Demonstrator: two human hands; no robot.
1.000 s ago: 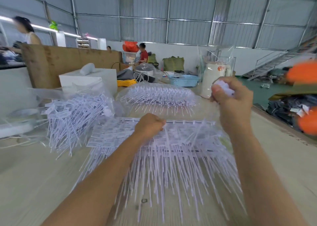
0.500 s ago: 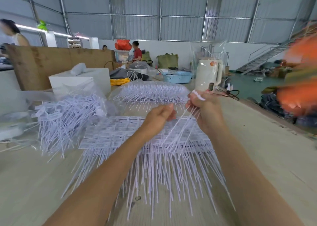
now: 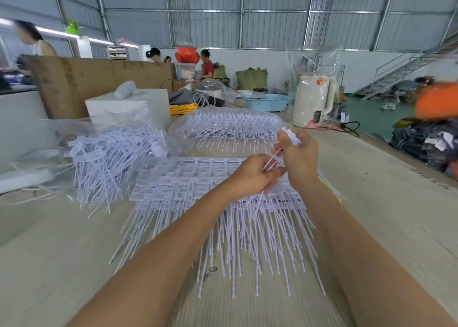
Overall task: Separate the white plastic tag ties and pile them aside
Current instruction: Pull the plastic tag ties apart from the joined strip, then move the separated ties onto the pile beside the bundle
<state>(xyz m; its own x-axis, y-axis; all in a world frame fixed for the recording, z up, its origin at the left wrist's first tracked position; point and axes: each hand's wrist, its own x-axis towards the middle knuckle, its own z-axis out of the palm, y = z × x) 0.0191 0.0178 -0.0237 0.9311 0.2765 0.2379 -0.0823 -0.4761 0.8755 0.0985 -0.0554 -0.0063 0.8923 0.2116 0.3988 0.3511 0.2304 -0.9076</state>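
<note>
- Tag ties [image 3: 223, 227], white and thin, lie in a joined sheet on the table [image 3: 371, 202] right under both forearms; their label heads form rows at the far edge and their long tails fan toward the person.
- Left hand [image 3: 252, 175] hovers just above the sheet's label rows, fingers curled and pinching the lower part of a few loose tails.
- Right hand [image 3: 297, 155] sits just beyond and to the right of the left, gripping a small bunch of separated ties [image 3: 272, 159]; their white heads stick out above the thumb and the tails slant down-left into the left hand's pinch.
- The bunch's long axis runs from upper right to lower left, between the two hands, so the hands are touching or nearly so; the left is nearer the sheet.
- Finished pile [image 3: 109, 160] lies well off to the left on clear plastic, nearer the left hand, so the bunch probably has to travel leftward.
- Farther back, a clear bag of ties [image 3: 228, 123] lies unopened, as far as I can judge.
</note>
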